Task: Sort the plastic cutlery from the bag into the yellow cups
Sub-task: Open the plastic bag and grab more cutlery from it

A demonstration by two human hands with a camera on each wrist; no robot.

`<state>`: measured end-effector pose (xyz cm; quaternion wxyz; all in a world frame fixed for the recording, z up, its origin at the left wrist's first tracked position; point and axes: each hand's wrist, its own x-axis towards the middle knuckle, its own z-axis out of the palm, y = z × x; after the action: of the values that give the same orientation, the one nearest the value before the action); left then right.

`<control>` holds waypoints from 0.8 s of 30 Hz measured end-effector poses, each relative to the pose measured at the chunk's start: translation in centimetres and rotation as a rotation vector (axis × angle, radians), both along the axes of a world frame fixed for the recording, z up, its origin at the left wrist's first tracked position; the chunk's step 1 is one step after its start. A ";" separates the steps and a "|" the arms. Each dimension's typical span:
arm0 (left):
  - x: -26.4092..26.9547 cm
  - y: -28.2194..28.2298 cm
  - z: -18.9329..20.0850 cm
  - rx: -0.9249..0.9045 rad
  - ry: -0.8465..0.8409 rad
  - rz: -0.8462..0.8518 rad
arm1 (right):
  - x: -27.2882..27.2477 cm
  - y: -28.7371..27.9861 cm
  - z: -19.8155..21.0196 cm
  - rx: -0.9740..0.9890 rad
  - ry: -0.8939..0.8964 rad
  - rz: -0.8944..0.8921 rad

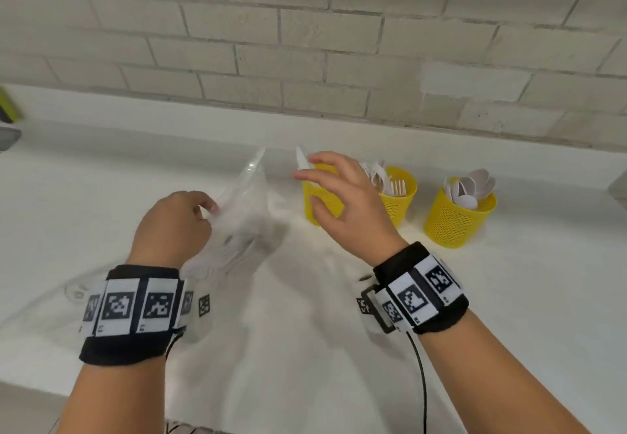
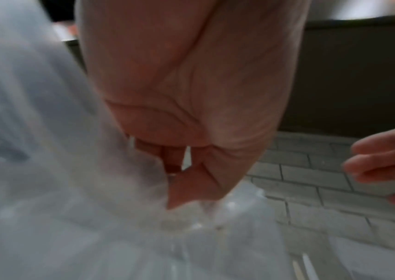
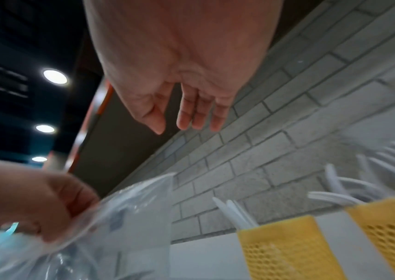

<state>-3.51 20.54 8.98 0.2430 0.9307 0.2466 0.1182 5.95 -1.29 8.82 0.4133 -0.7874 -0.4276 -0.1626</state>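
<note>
Our right hand (image 1: 339, 196) covers most of the leftmost yellow cup (image 1: 317, 196), so we make out only white knife tips (image 1: 301, 157) rising from it, and the clear bag (image 1: 242, 216) is blurred, its remaining cutlery (image 1: 234, 252) a pale smear. The bag stands crumpled on the white counter (image 1: 509, 297), left of three yellow mesh cups; the middle cup (image 1: 400, 199) holds forks, the right cup (image 1: 458, 219) spoons. Our left hand (image 1: 173, 226) pinches the bag's upper edge. Our right hand hovers with fingers spread and relaxed, holding nothing.
</note>
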 end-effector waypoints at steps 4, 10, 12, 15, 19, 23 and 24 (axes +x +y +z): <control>-0.7 -2.7 2.5 -0.078 -0.156 -0.196 | -0.9 1.1 0.5 -0.276 -0.132 0.009; 1.1 -8.4 2.6 -0.292 -0.281 -0.489 | -2.1 -3.9 2.4 -0.185 0.309 -0.060; 1.7 -10.4 1.9 -0.342 -0.298 -0.587 | -2.5 -6.8 3.2 -0.172 0.435 -0.090; 2.8 -12.9 0.2 -0.377 -0.255 -0.733 | -2.6 -11.1 3.0 -0.211 0.503 -0.238; 4.5 -12.8 -3.5 -0.178 -0.145 -0.756 | -1.9 -16.9 0.7 -0.254 0.617 -0.490; 5.7 -10.6 -5.7 0.052 -0.099 -0.622 | -1.2 -20.8 -0.8 -0.240 0.628 -0.689; 6.0 -10.2 -5.8 0.060 -0.120 -0.609 | -1.0 -21.2 -1.0 -0.246 0.606 -0.731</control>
<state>2.50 10.34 3.19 0.2538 0.9599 -0.0619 0.1020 4.96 -22.46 7.85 0.3391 -0.9407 0.0006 -0.0088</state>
